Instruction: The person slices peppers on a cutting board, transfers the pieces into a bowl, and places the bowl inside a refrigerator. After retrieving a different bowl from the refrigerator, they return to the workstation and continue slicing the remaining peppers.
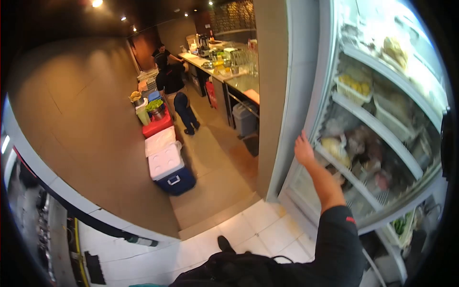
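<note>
My right hand (304, 149) is raised at the left edge of a tall glass fridge door (313, 112), its fingers curled on the white frame. Behind the glass, shelves carry a white basket of yellow food (354, 86) and several bagged items, among them a pale yellowish bag (336, 151). Higher up sits another wrapped bundle (395, 51). Below the door's lower edge, a crate with green leaves (400, 224) shows. My left hand is out of sight.
A step (220, 217) leads from white tiles to a passage. Along its left stand a blue cooler with a white lid (171, 168) and a red container (157, 125). Two people, one a co-worker in black (171, 79), are by a long counter (210, 69). A grey bin (245, 117) stands beneath.
</note>
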`<state>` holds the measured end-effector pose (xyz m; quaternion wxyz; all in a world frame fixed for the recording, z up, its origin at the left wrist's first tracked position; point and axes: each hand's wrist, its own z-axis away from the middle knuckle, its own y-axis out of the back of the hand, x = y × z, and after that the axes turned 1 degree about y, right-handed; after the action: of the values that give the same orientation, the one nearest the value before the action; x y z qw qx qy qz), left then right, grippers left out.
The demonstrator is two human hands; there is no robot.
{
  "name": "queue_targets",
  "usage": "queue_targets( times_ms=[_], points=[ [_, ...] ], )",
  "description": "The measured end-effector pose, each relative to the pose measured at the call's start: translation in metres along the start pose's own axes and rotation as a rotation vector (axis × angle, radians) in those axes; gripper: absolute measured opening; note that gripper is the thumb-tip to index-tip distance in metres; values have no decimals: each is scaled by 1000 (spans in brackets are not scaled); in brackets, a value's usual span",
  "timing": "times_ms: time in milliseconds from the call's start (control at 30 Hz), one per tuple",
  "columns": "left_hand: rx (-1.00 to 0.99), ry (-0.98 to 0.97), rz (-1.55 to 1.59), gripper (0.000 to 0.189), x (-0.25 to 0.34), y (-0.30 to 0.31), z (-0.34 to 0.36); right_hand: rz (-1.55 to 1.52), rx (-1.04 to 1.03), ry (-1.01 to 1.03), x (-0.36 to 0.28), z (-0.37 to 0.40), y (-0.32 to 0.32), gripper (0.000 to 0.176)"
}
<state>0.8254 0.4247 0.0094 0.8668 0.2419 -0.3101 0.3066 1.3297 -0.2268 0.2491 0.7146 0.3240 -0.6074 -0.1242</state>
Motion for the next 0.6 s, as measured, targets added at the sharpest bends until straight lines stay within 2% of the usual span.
queue_targets(
  times_ms=[133,200,333,467,533,600],
  points=[
    [26,77,-2,43,9,-23,-34,37,29,20,0,-19,-14,37],
    [21,108,-12,42,16,-39,-55,-39,46,-27,-9,-32,-30,40],
    [-34,156,-43,41,33,-87,-106,42,-100,20,-22,-55,-51,36],
    [-153,210,-96,39,81,-163,-152,-148,-149,-18,-27,-71,-65,32],
    [-231,232,-130,39,109,-208,-172,-170,-238,-8,-24,-72,-49,31],
    [-312,244,-186,38,135,-247,-192,-123,-239,-62,-29,-77,-43,31]
  ],
)
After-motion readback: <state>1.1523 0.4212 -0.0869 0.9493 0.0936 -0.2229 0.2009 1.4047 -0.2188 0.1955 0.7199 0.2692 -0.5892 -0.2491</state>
